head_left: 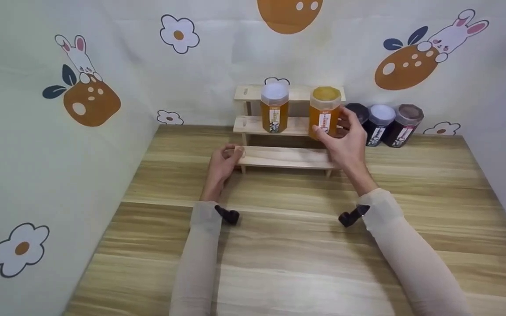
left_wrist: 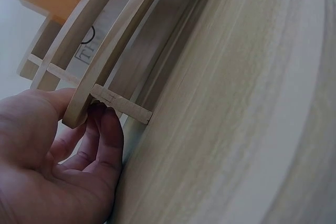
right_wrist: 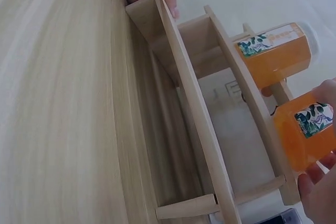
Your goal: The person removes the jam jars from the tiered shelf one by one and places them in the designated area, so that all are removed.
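A three-step wooden rack (head_left: 286,157) stands against the back wall. My left hand (head_left: 223,166) pinches the left end of its lowest board; in the left wrist view the thumb lies above the board and the curled fingers (left_wrist: 107,135) below. My right hand (head_left: 353,147) grips an octagonal jar of orange contents with a yellowish lid (head_left: 326,94), upright at the right end of the middle board. Whether its base touches the board, I cannot tell. To its left on that board stands a similar amber jar with a white lid (head_left: 275,91).
Right of the rack, on the wood-grain table (head_left: 288,245), dark jars stand in a row: one with a black lid (head_left: 356,111), one with a white lid (head_left: 382,113) and one with a brownish lid (head_left: 410,111). Printed cloth walls (head_left: 218,66) enclose the back and sides.
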### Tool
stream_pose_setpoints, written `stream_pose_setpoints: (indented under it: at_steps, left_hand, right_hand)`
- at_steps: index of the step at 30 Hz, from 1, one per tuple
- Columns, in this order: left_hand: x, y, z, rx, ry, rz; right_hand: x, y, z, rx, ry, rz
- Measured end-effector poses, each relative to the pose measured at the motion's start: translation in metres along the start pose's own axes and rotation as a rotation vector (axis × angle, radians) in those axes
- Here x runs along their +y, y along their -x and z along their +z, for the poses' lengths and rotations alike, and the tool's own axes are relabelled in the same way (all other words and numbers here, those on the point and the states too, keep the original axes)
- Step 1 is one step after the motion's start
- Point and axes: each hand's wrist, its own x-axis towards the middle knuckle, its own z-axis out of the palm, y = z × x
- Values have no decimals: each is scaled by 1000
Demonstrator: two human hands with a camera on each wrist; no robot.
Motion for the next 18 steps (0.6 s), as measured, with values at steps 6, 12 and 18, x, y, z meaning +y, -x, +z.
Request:
stream_pose_setpoints:
  at_steps: [6,12,18]
  left_hand:
    - [0,1,-2,-7,-1,6]
    - [-1,2,-3,-7,5,13]
    - [0,3,-2,-8,-1,12]
  right_hand:
    - [1,4,-14,-2,-17,-2]
    - [8,5,-30,26,-18,19]
    - [18,5,-44,67,-76,52]
